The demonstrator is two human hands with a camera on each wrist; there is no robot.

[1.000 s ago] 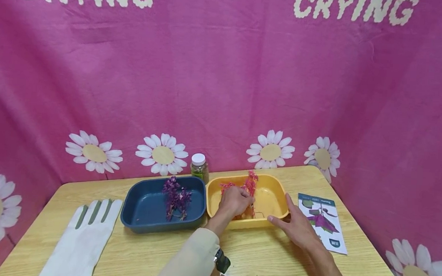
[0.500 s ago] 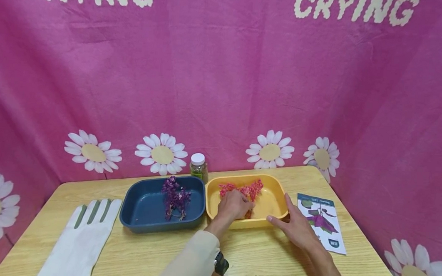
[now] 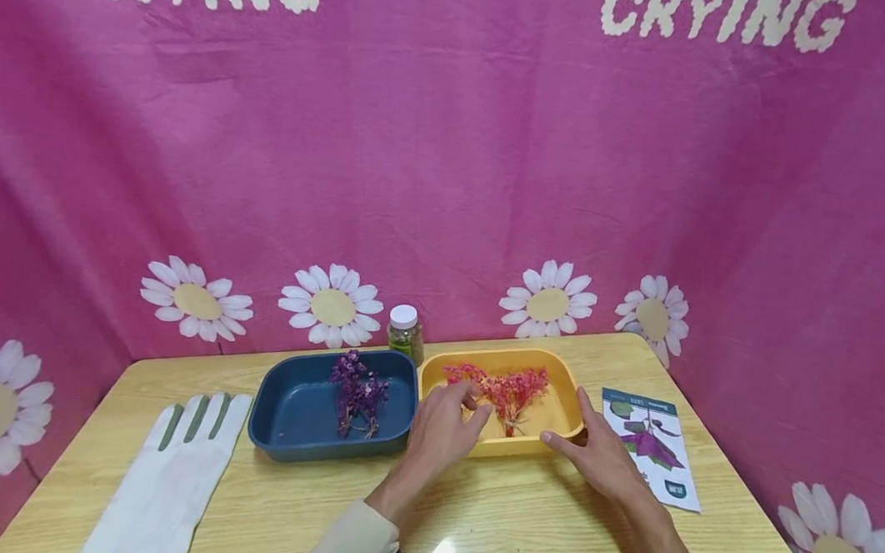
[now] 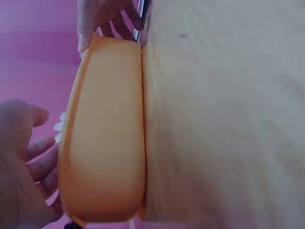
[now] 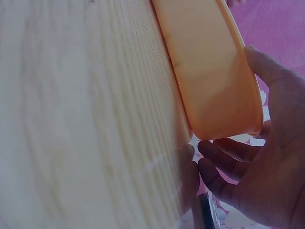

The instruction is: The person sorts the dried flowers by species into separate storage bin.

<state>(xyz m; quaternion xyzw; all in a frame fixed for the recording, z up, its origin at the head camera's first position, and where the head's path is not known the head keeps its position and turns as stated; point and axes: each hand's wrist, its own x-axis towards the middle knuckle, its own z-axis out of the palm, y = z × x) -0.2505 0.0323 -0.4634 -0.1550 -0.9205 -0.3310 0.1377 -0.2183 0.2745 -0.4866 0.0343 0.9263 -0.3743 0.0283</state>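
Observation:
My left hand point(image 3: 440, 427) hovers over the near left part of a yellow tray point(image 3: 558, 412), fingers loosely bent and thumb apart. Nothing shows between its fingertips in the left wrist view. Inside the tray, a bundle of pink dried flowers point(image 3: 517, 389) lies with its tied stems toward me. More pink dried flowers point(image 3: 465, 373) lie left of it, partly hidden behind the left hand. At the tray's near right corner, my right hand point(image 3: 604, 456) touches the rim with its thumb, its fingers spread along the right end wall.
A dark blue tray point(image 3: 289, 406) with purple dried flowers point(image 3: 360, 393) sits left of the yellow one. Behind them stands a white-capped jar point(image 3: 405, 335). White gloves point(image 3: 165, 479) lie at the left, a printed leaf card point(image 3: 651, 446) at the right. A pink curtain point(image 3: 449, 160) hangs behind the table.
The left hand has let go of the pink dried flower bundle and drawn back toward me and left. The bundle now lies flat in the yellow tray. The right hand stays at the corner.

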